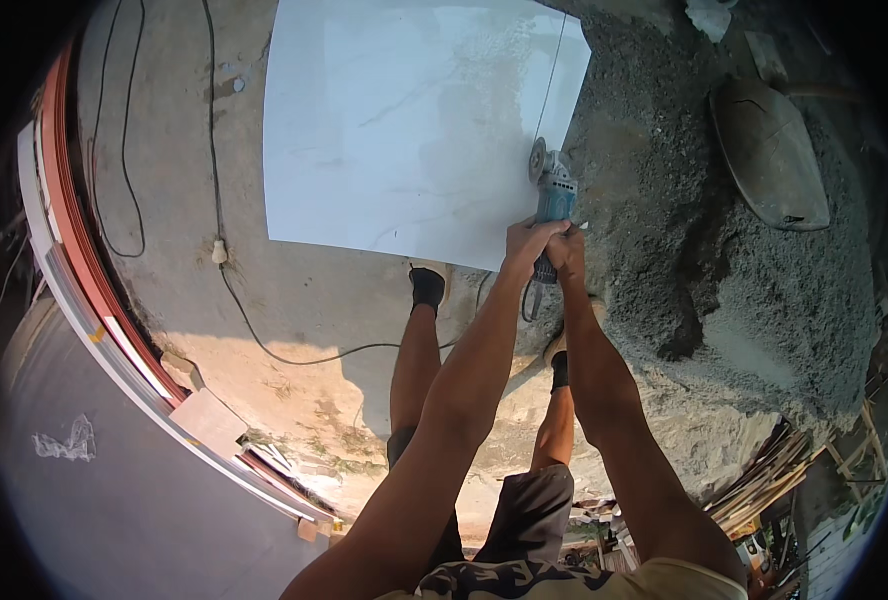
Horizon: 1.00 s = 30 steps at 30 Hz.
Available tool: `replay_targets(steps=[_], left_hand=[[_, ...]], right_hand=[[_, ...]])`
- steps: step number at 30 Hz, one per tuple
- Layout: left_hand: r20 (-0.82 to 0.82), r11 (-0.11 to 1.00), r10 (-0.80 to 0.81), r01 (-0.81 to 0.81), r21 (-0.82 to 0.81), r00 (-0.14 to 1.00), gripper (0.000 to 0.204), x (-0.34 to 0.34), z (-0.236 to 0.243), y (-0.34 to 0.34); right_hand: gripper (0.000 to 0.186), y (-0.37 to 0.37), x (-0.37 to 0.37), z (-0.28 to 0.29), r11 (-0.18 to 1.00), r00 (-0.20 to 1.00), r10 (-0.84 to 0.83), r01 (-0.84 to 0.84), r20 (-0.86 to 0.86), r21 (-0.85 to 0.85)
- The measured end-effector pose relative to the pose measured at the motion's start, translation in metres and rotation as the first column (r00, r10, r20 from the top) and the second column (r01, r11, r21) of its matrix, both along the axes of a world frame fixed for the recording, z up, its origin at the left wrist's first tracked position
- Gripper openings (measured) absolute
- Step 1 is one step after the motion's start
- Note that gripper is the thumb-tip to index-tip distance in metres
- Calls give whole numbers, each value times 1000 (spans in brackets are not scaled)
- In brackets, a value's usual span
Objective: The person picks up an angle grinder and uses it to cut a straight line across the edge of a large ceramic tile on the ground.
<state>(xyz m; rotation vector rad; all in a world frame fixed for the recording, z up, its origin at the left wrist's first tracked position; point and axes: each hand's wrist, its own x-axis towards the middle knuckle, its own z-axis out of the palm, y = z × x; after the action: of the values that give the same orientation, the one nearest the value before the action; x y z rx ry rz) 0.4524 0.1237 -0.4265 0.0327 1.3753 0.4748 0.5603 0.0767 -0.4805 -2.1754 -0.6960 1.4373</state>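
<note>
A large white marble-look tile [404,120] lies flat on the concrete floor ahead of me. Both hands grip a teal angle grinder [555,192] at the tile's right edge, its disc [537,158] standing on a thin line that runs up the tile. My left hand [526,240] wraps the grinder's body from the left. My right hand [567,247] holds the rear of the body beside it. The grinder's black cable loops down below my hands. My feet in dark socks stand just below the tile's near edge.
A heap of grey mortar or sand [704,250] lies right of the tile, with a shovel blade [769,150] on it. A black cable and plug [221,252] cross the floor at left. Stacked tile strips [114,330] line the left. Wood scraps [764,470] lie at lower right.
</note>
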Motion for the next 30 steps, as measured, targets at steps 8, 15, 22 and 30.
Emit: replay_targets(steps=[8,15,22,30], left_hand=[[-9,1000,-24,23,-6,1000,34,-3,0,-7],[14,1000,-16,16,6,1000,36,-1,-4,-10],[-9,1000,-21,21,13,1000,37,-8,-7,-18],[-21,999,-42,42,1,999,36,-7,-3,-22]], right_hand=[[35,-6,-5,5,1000,1000,-1,2,-9,9],[34,-10,-2,4,999,998,-42,42,-36,20],[39,-9,-13,17,1000,1000,-8,9,26,-24],[40,-19,-9,12,1000,1000,-10,10,-9,-6]])
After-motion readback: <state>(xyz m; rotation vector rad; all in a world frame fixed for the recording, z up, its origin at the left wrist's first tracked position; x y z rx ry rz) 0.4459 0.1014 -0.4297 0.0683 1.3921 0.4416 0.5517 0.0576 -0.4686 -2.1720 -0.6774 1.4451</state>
